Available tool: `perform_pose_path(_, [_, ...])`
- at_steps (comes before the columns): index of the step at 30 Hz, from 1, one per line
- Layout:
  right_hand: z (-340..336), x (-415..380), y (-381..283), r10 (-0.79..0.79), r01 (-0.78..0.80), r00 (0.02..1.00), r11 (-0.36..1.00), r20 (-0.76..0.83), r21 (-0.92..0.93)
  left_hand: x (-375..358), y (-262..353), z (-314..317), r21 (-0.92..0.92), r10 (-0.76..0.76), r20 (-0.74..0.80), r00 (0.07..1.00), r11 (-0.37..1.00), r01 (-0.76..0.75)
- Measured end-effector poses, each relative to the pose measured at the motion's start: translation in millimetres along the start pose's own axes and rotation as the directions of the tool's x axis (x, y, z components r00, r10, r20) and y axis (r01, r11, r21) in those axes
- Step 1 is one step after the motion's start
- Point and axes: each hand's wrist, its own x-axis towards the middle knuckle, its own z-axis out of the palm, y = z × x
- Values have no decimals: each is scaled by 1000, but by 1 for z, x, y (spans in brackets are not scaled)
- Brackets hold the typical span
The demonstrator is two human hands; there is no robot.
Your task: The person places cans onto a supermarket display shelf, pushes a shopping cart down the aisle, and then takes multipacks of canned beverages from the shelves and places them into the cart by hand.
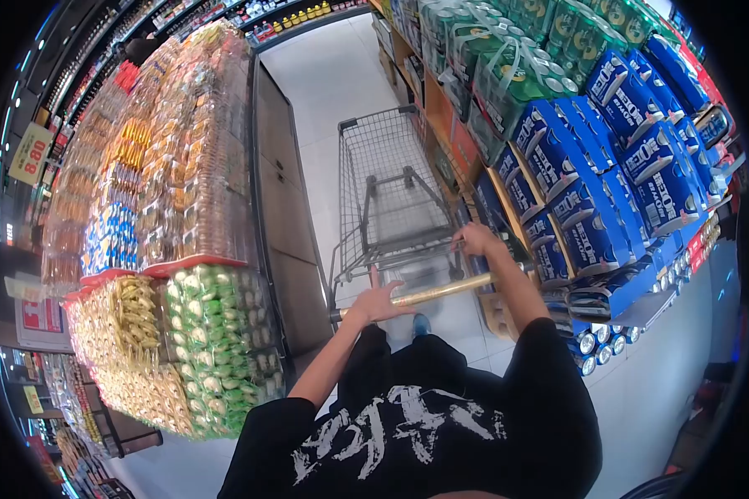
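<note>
A wire shopping cart (383,158) stands in front of me in the aisle, with a yellowish handle bar (449,289) running across its near side. At the bar's left part, my left hand (378,302) rests against it with thumb and fingers spread, not wrapped round it. My right hand (476,239) is past the bar, near the basket's right rear corner, its fingers curled. Whatever those fingers may hold is hidden. The right forearm crosses above the bar's right end.
Bagged snacks (200,158) are stacked along the left, with green-and-white packs (216,333) nearest me. Blue drink cartons (574,183) and green bottle packs (508,66) rise close on the right. Cans (595,341) sit low there. Pale floor (316,91) runs ahead toward shelves.
</note>
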Motion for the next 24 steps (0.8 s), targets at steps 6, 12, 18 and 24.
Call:
perform_pose_path(6, [-25,31,5,168,-165,979,986,-116,33,40,-14,-30,-71,295,-13,955,953,-295])
perform_pose_path(12, [-14,34,-12,219,-220,893,975,-394,42,68,-22,-52,-118,589,-11,808,802,-586])
perform_pose_path(18, [-6,25,-137,514,-412,618,856,-594,313,104,-29,-59,-93,780,-196,594,588,-803])
perform_pose_path(24, [20,35,-192,788,-662,18,470,-615,584,118,-32,-89,-64,864,-76,499,495,-867])
